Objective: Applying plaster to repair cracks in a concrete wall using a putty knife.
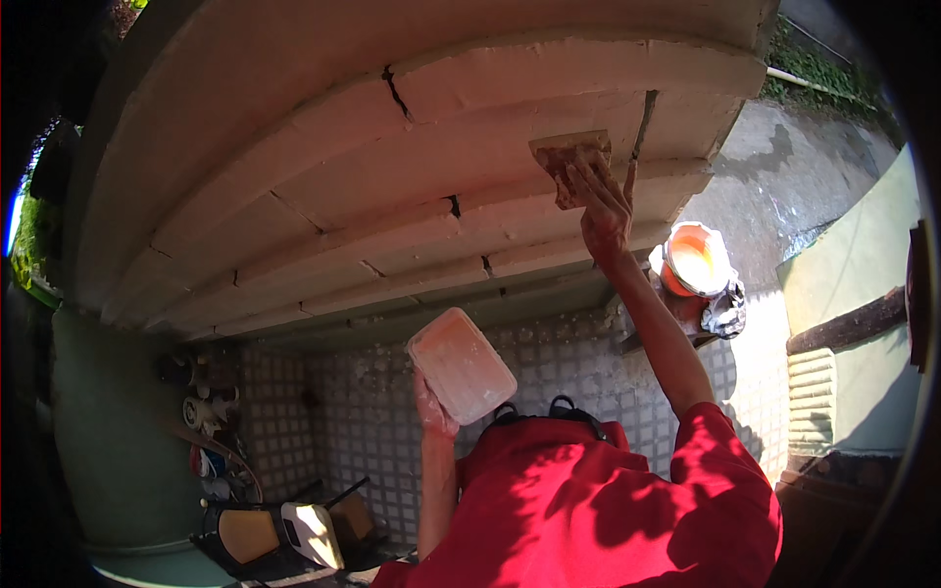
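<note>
Scraper (570, 157) up at the ribbed wall (470, 162), near a dark gap (644, 125), right hand (605, 211) half-extended gripping it, left hand (431, 407) curled round pale tub (463, 365); broad stretches look smooth, several cracks (396, 90) gape.

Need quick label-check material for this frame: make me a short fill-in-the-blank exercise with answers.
1. The right hand, holding a flat scraper, is ____ (higher/lower) in the picture than the left hand.
2. The left hand holds a pale ____ (round/rectangular) container.
3. The bucket stands to the person's ____ (left/right).
4. The person's shirt is coloured ____.

Missing words: higher; rectangular; right; red.
</note>
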### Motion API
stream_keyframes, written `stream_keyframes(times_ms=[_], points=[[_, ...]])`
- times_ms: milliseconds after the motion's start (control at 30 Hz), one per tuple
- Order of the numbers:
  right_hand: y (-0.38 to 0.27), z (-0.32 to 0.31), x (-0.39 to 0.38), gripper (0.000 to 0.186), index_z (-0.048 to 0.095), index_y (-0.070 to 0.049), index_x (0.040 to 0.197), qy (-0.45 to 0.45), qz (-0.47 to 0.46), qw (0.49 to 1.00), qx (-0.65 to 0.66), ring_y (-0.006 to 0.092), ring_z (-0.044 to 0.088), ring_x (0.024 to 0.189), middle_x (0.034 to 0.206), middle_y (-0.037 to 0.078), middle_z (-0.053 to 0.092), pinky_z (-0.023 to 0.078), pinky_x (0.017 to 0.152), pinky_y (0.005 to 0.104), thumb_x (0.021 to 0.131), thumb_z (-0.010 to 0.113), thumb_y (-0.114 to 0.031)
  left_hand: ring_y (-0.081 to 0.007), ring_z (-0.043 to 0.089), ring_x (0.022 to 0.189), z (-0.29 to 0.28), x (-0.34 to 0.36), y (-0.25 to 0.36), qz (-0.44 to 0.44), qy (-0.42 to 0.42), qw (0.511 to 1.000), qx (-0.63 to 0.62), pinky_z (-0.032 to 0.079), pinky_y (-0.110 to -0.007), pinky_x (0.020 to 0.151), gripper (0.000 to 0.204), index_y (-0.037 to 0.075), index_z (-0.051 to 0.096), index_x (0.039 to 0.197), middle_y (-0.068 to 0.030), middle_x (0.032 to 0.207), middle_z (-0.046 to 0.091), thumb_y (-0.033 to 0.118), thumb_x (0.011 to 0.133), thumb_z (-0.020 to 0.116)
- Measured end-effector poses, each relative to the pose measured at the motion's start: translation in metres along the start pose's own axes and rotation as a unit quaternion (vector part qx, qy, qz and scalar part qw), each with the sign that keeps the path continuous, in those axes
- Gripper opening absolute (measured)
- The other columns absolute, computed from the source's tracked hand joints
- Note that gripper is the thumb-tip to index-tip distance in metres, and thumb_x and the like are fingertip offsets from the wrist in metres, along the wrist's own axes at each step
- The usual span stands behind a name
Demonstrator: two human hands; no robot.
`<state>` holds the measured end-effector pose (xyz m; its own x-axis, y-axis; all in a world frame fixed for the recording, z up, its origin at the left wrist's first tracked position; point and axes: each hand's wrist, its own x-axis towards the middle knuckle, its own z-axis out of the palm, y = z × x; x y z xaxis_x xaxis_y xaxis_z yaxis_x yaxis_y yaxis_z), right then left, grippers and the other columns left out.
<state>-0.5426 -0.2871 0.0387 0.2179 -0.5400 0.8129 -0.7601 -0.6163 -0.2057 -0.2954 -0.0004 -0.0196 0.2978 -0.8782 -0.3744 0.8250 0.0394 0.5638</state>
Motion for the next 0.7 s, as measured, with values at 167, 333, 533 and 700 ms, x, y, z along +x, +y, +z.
stream_keyframes(times_ms=[167,333,533,700], points=[[0.01,-0.002,0.05,0.057,0.066,-0.014,0.124,0.088,-0.043,0.995,-0.022,0.0254,0.05,0.131,0.128,0.006,0.063,0.018,0.116,0.0611,0.074,0.056,0.011,-0.026,0.054,0.125,-0.002,0.001,-0.004,0.01,-0.018,1.0,0.02,0.045,-0.041,0.106,0.056,0.012,0.043,0.143,-0.0057,0.141,0.052,0.049,0.101,0.042],[0.037,0.016,-0.025,0.058,0.067,-0.015,0.123,-0.004,-0.004,1.0,-0.017,0.0247,0.05,0.13,0.128,0.004,0.063,0.017,0.117,0.0607,0.073,0.055,0.012,-0.0266,0.053,0.126,0.005,-0.002,-0.005,0.001,-0.033,0.999,-0.016,0.044,-0.043,0.107,0.055,0.012,0.042,0.143,-0.0056,0.142,0.051,0.048,0.101,0.042],[0.032,-0.02,0.02,0.058,0.068,-0.016,0.122,0.079,-0.02,0.997,-0.004,0.0257,0.052,0.129,0.125,0.004,0.065,0.015,0.117,0.0604,0.072,0.055,0.011,-0.0269,0.052,0.127,0.0,-0.005,-0.006,0.001,-0.022,1.0,-0.015,0.043,-0.043,0.107,0.055,0.012,0.042,0.144,-0.0051,0.142,0.051,0.047,0.101,0.042],[0.05,-0.003,0.046,0.049,0.071,-0.012,0.115,0.109,-0.015,0.994,-0.006,0.0261,0.054,0.127,0.122,0.005,0.067,0.018,0.116,0.0587,0.078,0.051,0.013,-0.027,0.053,0.126,0.008,-0.002,-0.007,-0.004,-0.02,1.0,-0.008,0.043,-0.043,0.108,0.055,0.012,0.042,0.144,-0.0054,0.142,0.052,0.047,0.101,0.042]])
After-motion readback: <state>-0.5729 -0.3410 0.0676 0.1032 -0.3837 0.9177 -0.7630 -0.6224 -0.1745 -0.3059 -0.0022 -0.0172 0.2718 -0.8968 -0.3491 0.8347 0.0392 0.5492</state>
